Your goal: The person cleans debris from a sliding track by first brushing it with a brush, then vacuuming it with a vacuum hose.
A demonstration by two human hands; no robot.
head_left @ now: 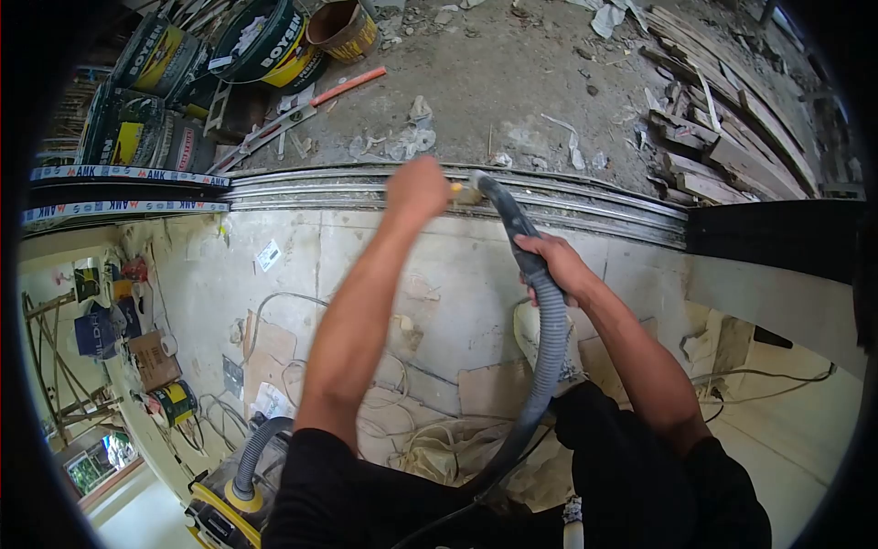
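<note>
My left hand point(419, 190) is closed over the metal sliding-door track point(311, 194), slightly blurred. From it sticks out a small brush point(468, 194) with a yellow part near my fingers; most of its handle is hidden. My right hand point(556, 265) is wrapped around the dark vacuum hose point(549, 329), just below its rigid black nozzle. The nozzle's tip points down at the track, close beside the brush. The ribbed hose curves back past my leg toward my body.
A yellow and black vacuum cleaner point(229, 499) stands at the lower left. Paint buckets point(265, 46) and a red-ended level-like bar point(347, 85) lie beyond the track. Wood planks point(732, 137) are piled at the right. Cables point(393, 375) and cardboard point(489, 389) cover floor near my feet.
</note>
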